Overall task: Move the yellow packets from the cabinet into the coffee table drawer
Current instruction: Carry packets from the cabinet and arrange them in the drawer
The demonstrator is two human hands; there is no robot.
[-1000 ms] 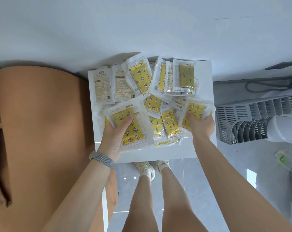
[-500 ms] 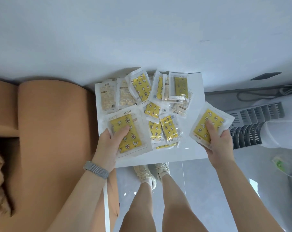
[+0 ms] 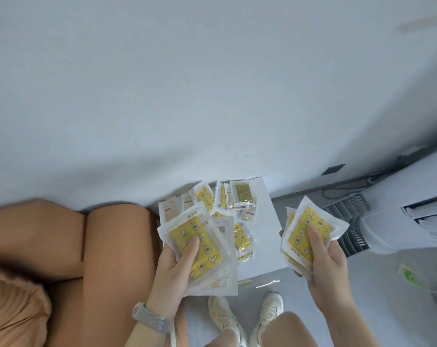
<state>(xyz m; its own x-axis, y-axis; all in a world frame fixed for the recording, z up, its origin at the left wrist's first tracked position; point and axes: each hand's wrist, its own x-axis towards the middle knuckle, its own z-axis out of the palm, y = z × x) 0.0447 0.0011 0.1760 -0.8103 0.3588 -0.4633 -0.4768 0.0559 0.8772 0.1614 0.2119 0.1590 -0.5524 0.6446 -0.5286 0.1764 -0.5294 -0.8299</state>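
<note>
Yellow packets (image 3: 233, 214): loose pile on white cabinet top (image 3: 267, 249); left hand (image 3: 173, 269) grips one stack (image 3: 200, 249). Right hand (image 3: 327, 266) clasps another stack (image 3: 305, 231), held off the cabinet's edge.

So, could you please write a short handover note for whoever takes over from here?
Left hand: grips a stack of packets, thumb on top.
Right hand: grips a second stack, held off the cabinet's right edge.
Loose packets lie scattered on the white cabinet top.
Done: two handfuls picked up.
Left: carry both to the coffee table drawer, which is out of view, then come back for the rest.
</note>
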